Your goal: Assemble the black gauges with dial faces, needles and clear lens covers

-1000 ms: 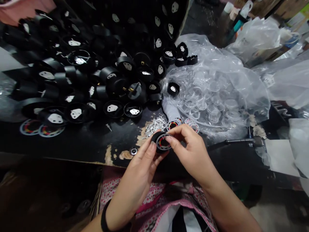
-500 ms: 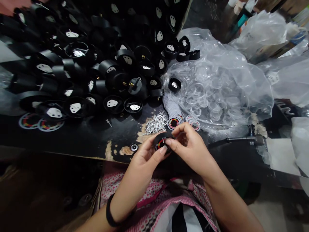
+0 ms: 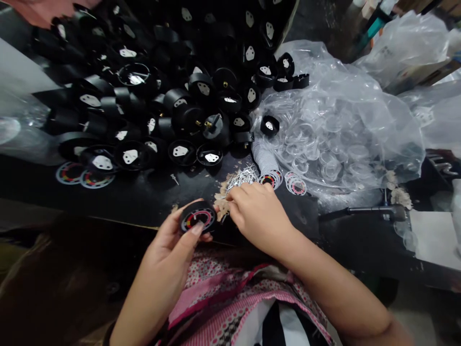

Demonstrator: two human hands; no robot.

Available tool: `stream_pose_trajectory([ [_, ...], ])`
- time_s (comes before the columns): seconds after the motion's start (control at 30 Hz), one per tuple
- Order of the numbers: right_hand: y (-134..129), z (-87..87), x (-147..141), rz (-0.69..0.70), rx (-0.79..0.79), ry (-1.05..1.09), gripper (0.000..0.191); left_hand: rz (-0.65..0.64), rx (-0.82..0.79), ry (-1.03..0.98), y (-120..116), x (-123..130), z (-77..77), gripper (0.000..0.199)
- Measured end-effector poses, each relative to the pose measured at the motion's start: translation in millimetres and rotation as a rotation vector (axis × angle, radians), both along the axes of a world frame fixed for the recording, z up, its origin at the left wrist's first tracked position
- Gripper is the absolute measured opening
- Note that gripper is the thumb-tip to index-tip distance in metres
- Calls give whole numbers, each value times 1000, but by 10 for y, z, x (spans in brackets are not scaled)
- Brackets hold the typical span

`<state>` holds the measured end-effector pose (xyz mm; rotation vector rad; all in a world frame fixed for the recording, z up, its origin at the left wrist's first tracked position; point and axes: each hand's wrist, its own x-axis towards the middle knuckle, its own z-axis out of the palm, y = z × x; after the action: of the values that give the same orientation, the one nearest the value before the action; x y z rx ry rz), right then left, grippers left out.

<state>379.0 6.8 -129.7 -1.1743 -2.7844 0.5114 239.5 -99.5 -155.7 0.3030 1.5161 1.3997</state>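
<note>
My left hand [image 3: 173,245] is closed around a black pressure gauge [image 3: 187,211], thumb resting on the edge of its dial. The dial has red, yellow and white markings, and a short pale needle shows near its centre. To the right, my right hand [image 3: 257,209] is low over the table with curled fingers, beside a pile of small silvery gauge needles [image 3: 243,177]. Its fingertips are partly hidden, and what they may hold cannot be made out. Behind that hand, a row of printed dial discs [image 3: 264,158] fans out.
Many open black gauge cases [image 3: 180,151] are heaped at the back left. A plastic bag of clear round covers [image 3: 331,125] spreads at the right. Two dials [image 3: 97,179] and a loose needle [image 3: 175,179] lie at the left, a dark-handled tool [image 3: 370,210] at the right.
My right hand has left the gauge and moved down to the table by the needle pile. My left hand has carried the gauge to the left. The view has shifted slightly.
</note>
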Motion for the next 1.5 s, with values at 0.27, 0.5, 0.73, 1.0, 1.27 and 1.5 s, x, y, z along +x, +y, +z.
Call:
stream_pose_trajectory([
  [0.27,139,15,-347,99,87,-160,18,61,48,-304,15,-44,60,23],
  [0.5,173,10,-46,-35,-219,285,7,26,37,-673,185,44,101,16],
  [0.73,27,60,312,-185,-232,461,4,3,171,-607,344,312,73,17],
  [1.0,-33,105,340,-312,-284,361,11,-35,266,-361,251,477,39,19],
  [1.27,-112,169,398,-255,-285,547,11,-120,105,-231,385,431,57,35],
  [1.5,-131,157,366,-276,-208,430,11,-224,177,-171,354,490,-43,27],
])
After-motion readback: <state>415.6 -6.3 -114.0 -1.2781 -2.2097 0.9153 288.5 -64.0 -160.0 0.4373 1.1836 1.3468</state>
